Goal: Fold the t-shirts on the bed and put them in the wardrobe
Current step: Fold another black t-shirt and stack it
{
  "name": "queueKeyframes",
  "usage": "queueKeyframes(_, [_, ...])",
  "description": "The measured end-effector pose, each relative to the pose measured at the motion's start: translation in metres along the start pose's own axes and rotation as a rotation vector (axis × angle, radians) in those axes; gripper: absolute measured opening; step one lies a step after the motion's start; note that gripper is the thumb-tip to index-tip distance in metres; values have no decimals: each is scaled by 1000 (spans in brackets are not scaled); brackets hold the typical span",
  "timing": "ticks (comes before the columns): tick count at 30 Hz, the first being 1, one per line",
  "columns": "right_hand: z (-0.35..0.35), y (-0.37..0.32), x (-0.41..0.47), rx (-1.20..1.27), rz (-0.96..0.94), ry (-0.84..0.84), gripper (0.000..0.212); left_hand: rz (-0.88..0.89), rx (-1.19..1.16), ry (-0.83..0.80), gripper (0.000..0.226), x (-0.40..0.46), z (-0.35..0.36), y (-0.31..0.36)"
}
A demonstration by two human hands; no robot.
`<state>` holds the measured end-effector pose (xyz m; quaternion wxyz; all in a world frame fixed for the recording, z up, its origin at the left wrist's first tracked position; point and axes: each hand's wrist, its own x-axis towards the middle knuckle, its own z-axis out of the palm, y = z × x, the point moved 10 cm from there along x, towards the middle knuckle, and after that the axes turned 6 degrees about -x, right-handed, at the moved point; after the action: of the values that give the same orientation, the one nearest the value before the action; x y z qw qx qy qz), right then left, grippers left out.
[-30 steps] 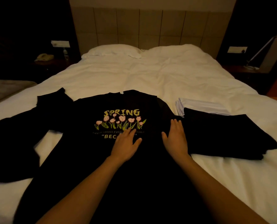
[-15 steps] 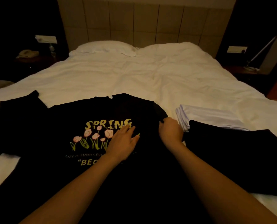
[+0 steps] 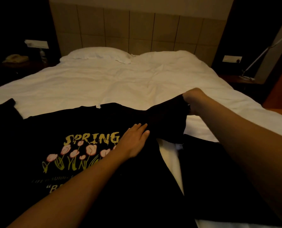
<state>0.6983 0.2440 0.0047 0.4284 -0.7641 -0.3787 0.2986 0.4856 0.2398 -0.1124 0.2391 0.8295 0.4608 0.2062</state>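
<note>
T-shirt (image 3: 91,155) spread on the bed (image 3: 120,83), sleeve (image 3: 168,119) lifted.
The sleeve is gripped at 2 o'clock by the right hand (image 3: 192,102); the shirt is pressed flat by the spread left hand (image 3: 134,140).

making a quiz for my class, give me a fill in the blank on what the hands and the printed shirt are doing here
1. The yellow word printed on the black t-shirt is ____.
2. The right hand lifts the shirt's ____ off the bed.
3. The left hand lies ____ on the shirt, its fingers straight.
4. The pillow is coloured ____.

Missing words: SPRING; sleeve; flat; white
</note>
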Motion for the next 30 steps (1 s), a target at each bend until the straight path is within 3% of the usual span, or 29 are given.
queueKeyframes(4, [-36,33,30,66,90,106,6,2,63,-49,55,29,12,4])
queueKeyframes(8, [-59,42,56,174,16,162,20,-19,77,-39,55,54,16,1])
queueKeyframes(10, [-57,49,62,223,17,150,15,-40,89,-38,56,64,19,-3])
queueKeyframes(15, [-3,105,54,134,332,-201,32,-93,248,-122,57,73,44,-17])
queueKeyframes(17, [8,119,54,57,372,-261,25,-91,298,-133,58,74,49,-19])
queueKeyframes(19, [7,121,58,-4,343,-198,18,-96,317,-135,58,76,50,-21])
queueKeyframes(24, [-26,84,69,4,13,148,30,-150,297,-113,58,82,48,-21])
queueKeyframes(30, [-28,78,71,-9,-19,158,35,-164,382,-147,61,79,55,-23])
